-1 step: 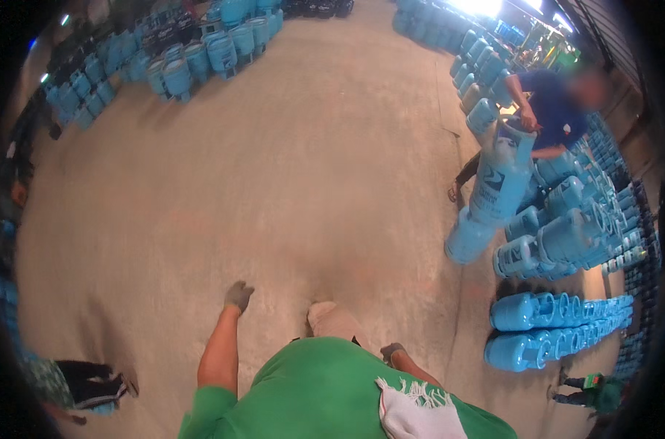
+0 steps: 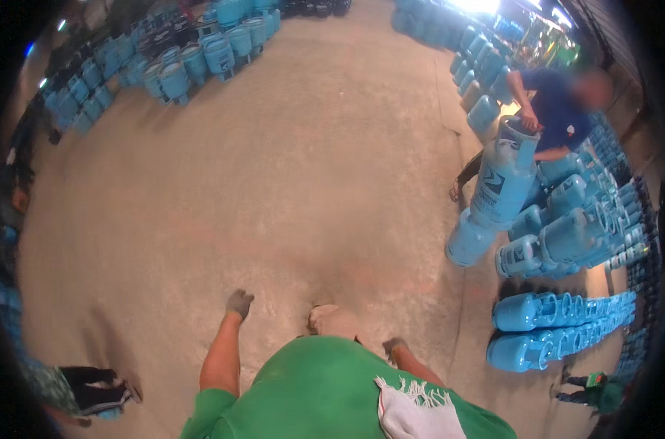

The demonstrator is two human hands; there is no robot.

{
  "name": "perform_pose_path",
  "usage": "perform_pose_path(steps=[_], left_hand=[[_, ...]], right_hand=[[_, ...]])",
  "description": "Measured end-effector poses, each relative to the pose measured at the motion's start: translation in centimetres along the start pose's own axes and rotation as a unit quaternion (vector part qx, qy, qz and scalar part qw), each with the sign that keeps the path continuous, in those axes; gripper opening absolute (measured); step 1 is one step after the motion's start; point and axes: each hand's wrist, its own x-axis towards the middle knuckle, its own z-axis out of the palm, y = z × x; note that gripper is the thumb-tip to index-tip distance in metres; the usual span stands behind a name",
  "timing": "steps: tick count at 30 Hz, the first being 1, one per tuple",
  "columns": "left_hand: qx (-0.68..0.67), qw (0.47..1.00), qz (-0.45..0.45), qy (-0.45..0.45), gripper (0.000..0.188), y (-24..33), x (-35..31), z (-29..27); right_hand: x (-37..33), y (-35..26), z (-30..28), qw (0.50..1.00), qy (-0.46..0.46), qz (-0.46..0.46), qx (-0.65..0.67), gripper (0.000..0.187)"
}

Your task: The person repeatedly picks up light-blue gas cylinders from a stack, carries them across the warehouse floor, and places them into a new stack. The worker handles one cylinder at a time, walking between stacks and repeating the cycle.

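Cylinder [image 2: 509, 164], dark emblem [image 2: 493, 180], gloved hands [image 2: 239, 304] apart

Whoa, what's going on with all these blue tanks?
The person in green has the left hand and right hand low, holding nothing that shows. Over on the right, a co-worker in dark blue has a hand at the top of one blue tank. More tanks are grouped nearby.

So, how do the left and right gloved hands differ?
The left gloved hand is held well out from the green shirt; the right gloved hand is close beside it. In the picture, more bare forearm shows behind the left gloved hand than behind the right gloved hand. Both are gloved in grey, and neither visibly holds anything.
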Motion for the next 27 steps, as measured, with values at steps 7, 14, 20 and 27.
perform_pose_path(steps=[7, 14, 20, 27], left_hand=[[0.367, 0.877, 0.123, -0.285, 0.054, -2.0, -0.4, 4.1], [0.238, 0.908, -0.062, -0.339, 0.055, 7.9, 9.1, 3.8], [0.18, 0.938, -0.137, -0.264, 0.058, 21.1, 32.3, 0.9], [0.016, 0.994, 0.009, -0.111, 0.073, 53.5, 59.5, -8.4]], right_hand=[[-4.2, -12.3, -31.1, 0.883, 0.255, -0.165, 0.358, 0.038], [-2.2, -15.5, -54.3, 0.86, 0.267, -0.16, 0.404, 0.024], [7.6, -10.4, -66.3, 0.899, 0.162, -0.15, -0.378, 0.028], [9.6, -7.8, -71.5, 0.917, -0.071, -0.348, 0.184, 0.03]])
